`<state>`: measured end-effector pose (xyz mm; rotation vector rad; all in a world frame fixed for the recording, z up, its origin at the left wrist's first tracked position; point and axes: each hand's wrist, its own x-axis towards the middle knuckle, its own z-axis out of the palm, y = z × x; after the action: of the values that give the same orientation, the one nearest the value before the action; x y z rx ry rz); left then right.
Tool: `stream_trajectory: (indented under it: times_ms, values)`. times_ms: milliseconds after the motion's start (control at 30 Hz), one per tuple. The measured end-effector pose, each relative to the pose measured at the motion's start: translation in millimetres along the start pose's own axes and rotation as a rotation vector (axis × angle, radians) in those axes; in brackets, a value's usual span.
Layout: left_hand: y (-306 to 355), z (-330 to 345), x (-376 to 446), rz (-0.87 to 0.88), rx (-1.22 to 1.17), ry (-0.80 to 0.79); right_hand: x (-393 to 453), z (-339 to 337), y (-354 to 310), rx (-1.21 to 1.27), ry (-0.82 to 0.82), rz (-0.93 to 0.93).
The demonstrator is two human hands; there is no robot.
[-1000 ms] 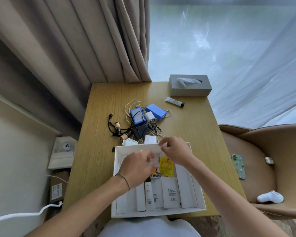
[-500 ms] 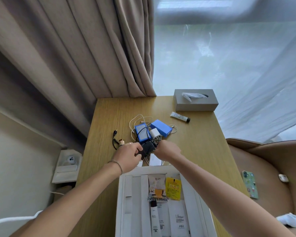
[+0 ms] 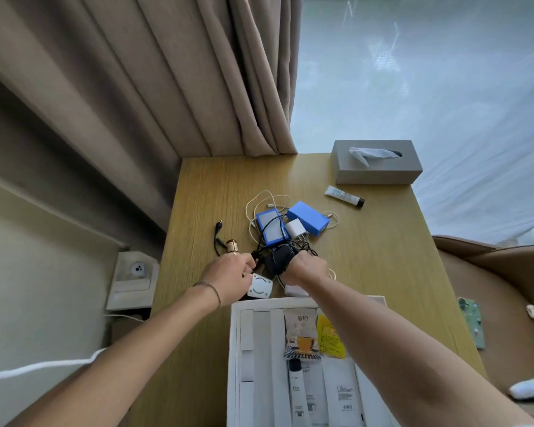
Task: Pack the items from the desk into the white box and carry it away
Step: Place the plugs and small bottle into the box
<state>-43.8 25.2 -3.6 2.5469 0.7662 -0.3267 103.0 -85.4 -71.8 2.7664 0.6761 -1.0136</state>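
Wooden desk [image 3: 367, 272] has the white box [image 3: 238, 365] at its near edge, sachets and tubes already inside. Both hands sit in the cable pile just beyond it: right hand [image 3: 305, 268] clamped on a black adapter [image 3: 278, 257], left hand [image 3: 228, 272] curled around black cable, grip unclear.

I count on desk [image 3: 383, 272]: 2 blue boxes [image 3: 309, 217] [image 3: 270, 227], 1 white plug [image 3: 295, 228], 1 tissue box [image 3: 376, 163], 1 tube [image 3: 344, 196]. In white box [image 3: 233, 349]: 2 sachets [image 3: 301, 332] [image 3: 329, 337]. Cables tangled, no. unclear.
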Motion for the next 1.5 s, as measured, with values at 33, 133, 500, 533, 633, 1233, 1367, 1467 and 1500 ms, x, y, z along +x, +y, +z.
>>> stream_trajectory:
  times_ms: [33,133,500,533,633,1233,1367,1467,1500]
  values:
    - [-0.8,1.7,1.0,0.000,0.005,-0.011,0.4,1.0,0.3,0.015,0.001,0.006]
    - [-2.9,6.6,5.2,0.000,0.025,-0.050,0.4,-0.8,5.4,0.120,-0.040,0.053]
    - [-17.8,34.1,37.6,0.437,0.391,-0.142,-26.4,-48.1,35.3,0.654,-0.131,-0.153]
    - [-18.2,36.4,39.5,0.470,0.428,-0.143,-32.8,-51.1,38.3,0.705,-0.147,-0.179]
    - [-16.0,41.6,44.3,0.547,0.511,-0.163,-50.6,-55.5,47.7,0.849,-0.215,-0.229]
    - [-27.9,23.0,41.8,0.513,0.458,-0.047,-106.8,-51.9,71.9,1.200,-0.374,-0.480]
    - [-24.9,0.4,25.5,0.392,0.219,0.097,-119.2,-42.2,78.9,1.196,-0.359,-0.504]
    - [-11.5,-10.6,8.0,0.318,-0.016,0.169,-126.8,-32.5,84.6,1.040,-0.281,-0.516]
    - [-4.9,-12.7,1.0,0.296,-0.098,0.187,-127.8,-27.9,87.1,0.983,-0.254,-0.514]
